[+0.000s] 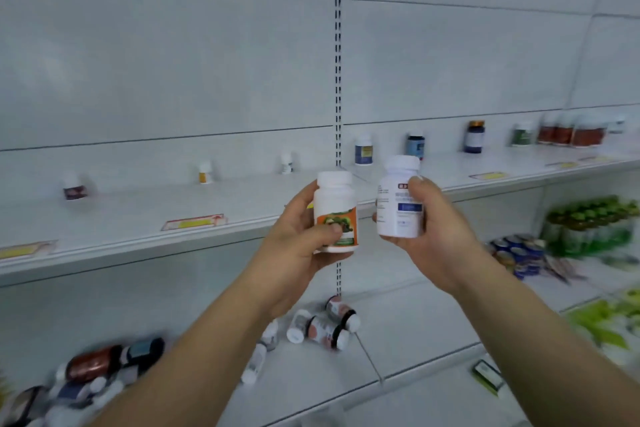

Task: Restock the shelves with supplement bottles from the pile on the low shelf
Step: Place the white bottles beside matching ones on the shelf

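Two supplement bottles stand nearly upright, caps up, in front of the middle shelf (242,218). The left hand (294,246) grips the orange-labelled bottle (335,215); right hand (433,229) fingers (414,189) curl round the blue-labelled bottle (398,198). The pile (322,324) lies toppled on the low shelf (415,340).

Your upper shelf (145,218) is mostly bare between its widely spaced bottles (205,173); below, toppled bottles (322,324) crowd the low shelf (415,333), seemingly thickest leftward.

Head view, forward-down, near shelves (138,229)
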`<state>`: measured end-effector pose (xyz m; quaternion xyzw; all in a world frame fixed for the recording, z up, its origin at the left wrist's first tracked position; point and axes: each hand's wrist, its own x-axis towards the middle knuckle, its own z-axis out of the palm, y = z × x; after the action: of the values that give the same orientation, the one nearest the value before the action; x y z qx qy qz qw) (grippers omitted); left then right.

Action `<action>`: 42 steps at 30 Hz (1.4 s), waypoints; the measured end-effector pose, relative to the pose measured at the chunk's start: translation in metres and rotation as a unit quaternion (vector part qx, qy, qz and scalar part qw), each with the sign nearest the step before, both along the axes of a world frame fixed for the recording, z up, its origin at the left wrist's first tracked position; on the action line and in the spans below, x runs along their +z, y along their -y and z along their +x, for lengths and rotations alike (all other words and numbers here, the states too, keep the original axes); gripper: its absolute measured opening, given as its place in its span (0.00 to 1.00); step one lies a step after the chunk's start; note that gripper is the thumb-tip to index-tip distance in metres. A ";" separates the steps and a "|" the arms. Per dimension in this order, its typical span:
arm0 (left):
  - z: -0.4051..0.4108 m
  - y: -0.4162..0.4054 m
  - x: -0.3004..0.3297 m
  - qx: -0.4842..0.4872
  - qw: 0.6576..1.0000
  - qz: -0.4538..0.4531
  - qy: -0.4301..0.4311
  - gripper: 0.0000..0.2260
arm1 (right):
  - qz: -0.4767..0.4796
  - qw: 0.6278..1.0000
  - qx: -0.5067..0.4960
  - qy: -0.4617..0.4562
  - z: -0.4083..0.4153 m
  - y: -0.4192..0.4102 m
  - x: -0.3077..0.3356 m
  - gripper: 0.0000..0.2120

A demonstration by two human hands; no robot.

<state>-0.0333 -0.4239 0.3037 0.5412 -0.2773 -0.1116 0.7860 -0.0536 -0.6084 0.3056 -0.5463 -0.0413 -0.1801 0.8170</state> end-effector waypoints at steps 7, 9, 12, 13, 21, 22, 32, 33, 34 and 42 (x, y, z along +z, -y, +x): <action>-0.015 0.163 0.004 -0.053 0.998 0.016 -0.010 0.25 | -0.064 0.990 -0.120 -0.044 -0.045 0.164 0.011 0.06; -0.020 0.221 0.007 -0.069 0.997 0.016 -0.015 0.25 | -0.067 0.985 -0.151 -0.056 -0.061 0.219 0.015 0.06; -0.030 0.305 0.009 -0.089 0.995 0.015 -0.035 0.23 | -0.065 0.977 -0.184 -0.087 -0.082 0.293 0.018 0.13; -0.033 0.332 0.009 -0.098 0.994 0.016 -0.042 0.23 | -0.064 0.975 -0.192 -0.095 -0.088 0.315 0.019 0.15; -0.020 0.488 0.004 -0.125 0.990 0.036 -0.055 0.25 | -0.116 0.967 -0.200 -0.106 -0.091 0.457 0.015 0.14; -0.013 0.504 0.003 -0.131 0.989 0.040 -0.054 0.25 | -0.126 0.965 -0.206 -0.102 -0.085 0.472 0.013 0.12; 0.082 0.698 0.006 -0.194 0.979 0.033 -0.052 0.23 | -0.165 0.941 -0.279 -0.095 -0.009 0.648 0.011 0.10; 0.088 0.720 0.007 -0.202 0.977 0.035 -0.056 0.23 | -0.166 0.938 -0.289 -0.099 -0.005 0.668 0.013 0.10; 0.093 0.741 0.009 -0.210 0.975 0.037 -0.059 0.24 | -0.166 0.935 -0.298 -0.102 -0.002 0.687 0.016 0.10; 0.112 0.903 0.015 -0.219 0.974 0.050 -0.034 0.23 | -0.164 0.929 -0.319 -0.088 0.011 0.843 0.024 0.06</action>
<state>0.0792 -1.3268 0.3189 0.5017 -0.3564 -0.3128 0.7235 -0.0427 -1.4515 0.3297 -0.6709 0.1783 -0.3727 0.6158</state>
